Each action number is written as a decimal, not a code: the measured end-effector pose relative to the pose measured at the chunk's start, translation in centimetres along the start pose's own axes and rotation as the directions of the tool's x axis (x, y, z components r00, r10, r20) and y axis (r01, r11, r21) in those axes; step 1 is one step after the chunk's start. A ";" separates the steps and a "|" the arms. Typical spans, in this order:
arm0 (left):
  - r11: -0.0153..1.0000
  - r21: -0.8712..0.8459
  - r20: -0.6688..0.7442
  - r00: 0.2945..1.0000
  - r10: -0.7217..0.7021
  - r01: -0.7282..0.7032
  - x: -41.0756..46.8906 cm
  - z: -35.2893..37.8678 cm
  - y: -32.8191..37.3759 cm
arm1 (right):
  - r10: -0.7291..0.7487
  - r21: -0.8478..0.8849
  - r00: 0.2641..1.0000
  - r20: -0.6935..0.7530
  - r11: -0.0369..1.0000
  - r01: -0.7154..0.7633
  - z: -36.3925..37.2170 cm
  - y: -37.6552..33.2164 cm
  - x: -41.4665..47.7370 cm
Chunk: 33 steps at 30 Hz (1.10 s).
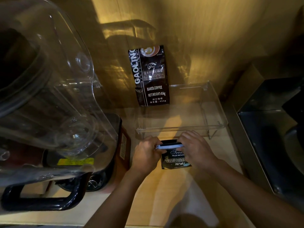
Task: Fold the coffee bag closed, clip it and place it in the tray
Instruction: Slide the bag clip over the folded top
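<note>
A small black coffee bag stands on the wooden counter in front of me, its top folded over. A pale blue-white clip lies across the folded top. My left hand pinches the clip's left end and the bag's left side. My right hand holds the clip's right end and covers the bag's right edge. Just behind the bag stands a clear plastic tray with nothing in it.
A taller black coffee bag leans against the wall behind the tray's left end. A large clear blender jar with a black handle fills the left. A dark metal appliance stands at the right.
</note>
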<state>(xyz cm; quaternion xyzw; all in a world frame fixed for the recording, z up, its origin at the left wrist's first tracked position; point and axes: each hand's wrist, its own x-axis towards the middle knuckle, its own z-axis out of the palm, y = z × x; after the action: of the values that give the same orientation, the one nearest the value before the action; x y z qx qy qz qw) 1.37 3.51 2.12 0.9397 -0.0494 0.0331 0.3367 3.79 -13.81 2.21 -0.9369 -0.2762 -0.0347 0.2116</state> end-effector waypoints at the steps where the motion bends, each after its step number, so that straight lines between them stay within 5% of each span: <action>1: 1.000 -0.002 -0.007 1.000 -0.004 0.004 0.0 0.1 0.0 | 0.001 0.002 1.000 -0.009 1.000 -0.001 0.0 0.0 0.0; 16: 0.979 -0.197 -0.015 0.999 -0.048 0.044 -0.9 1.5 -1.1 | -0.010 -0.047 0.999 -0.050 0.999 0.007 0.3 0.2 -0.6; 22: 0.809 -0.525 0.189 0.963 -0.193 0.265 -1.1 2.6 -1.6 | -0.026 -0.028 0.999 0.026 0.999 0.026 0.3 1.2 -0.7; 27: 0.637 -0.695 0.259 0.942 -0.211 0.334 -0.8 3.0 -2.6 | 0.090 0.146 0.994 0.058 0.985 -0.098 0.0 2.1 -1.4; 30: 0.614 -0.704 0.291 0.933 -0.210 0.358 -0.8 3.4 -3.3 | 0.254 0.343 0.962 0.103 0.898 -0.274 0.0 2.9 -2.3; 33: 0.619 -0.684 0.315 0.922 -0.227 0.386 -0.7 3.9 -3.7 | 0.370 0.652 0.904 0.214 0.634 -0.414 0.2 3.6 -3.3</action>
<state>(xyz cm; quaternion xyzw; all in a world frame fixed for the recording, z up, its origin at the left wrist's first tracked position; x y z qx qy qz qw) 1.23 3.93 -3.28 0.7171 0.0702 -0.1410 0.6789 2.91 -18.16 0.05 -0.8295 -0.0653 0.1444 0.5355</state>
